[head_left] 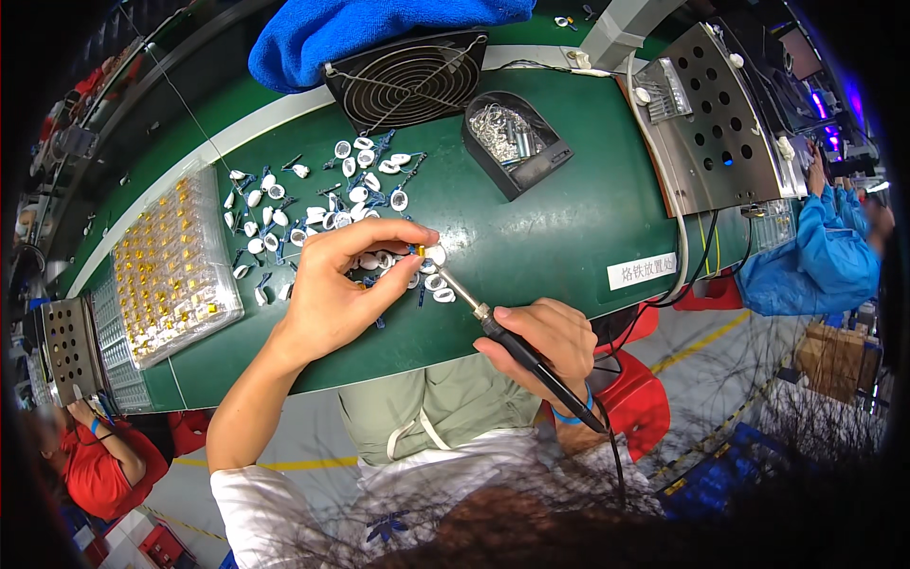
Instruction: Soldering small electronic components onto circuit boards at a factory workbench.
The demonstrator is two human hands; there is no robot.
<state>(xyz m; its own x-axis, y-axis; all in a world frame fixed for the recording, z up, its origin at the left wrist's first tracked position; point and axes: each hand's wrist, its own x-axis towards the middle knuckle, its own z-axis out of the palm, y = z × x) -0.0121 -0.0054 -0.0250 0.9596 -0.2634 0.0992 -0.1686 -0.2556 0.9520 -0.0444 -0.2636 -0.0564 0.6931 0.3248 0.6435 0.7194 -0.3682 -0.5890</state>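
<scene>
Between thumb and forefinger, my left hand [343, 268] pinches a small white earphone part [434, 254] with a bit of yellow at its edge. My right hand [548, 343] grips the black handle of a soldering iron [524, 353]. The iron's metal tip points up and left, at or very close to the part; I cannot tell if they touch. Around and behind my left hand lie many loose white earphone parts [358, 194] with dark blue pieces attached, spread over the green table mat [597, 209].
A clear tray [171, 266] of yellow pieces stands at the left. At the back are a fan [409, 81], a blue towel [370, 33] and a black bin [512, 142] of metal bits. A perforated metal panel [706, 123] with cables stands right. Co-workers sit at both sides.
</scene>
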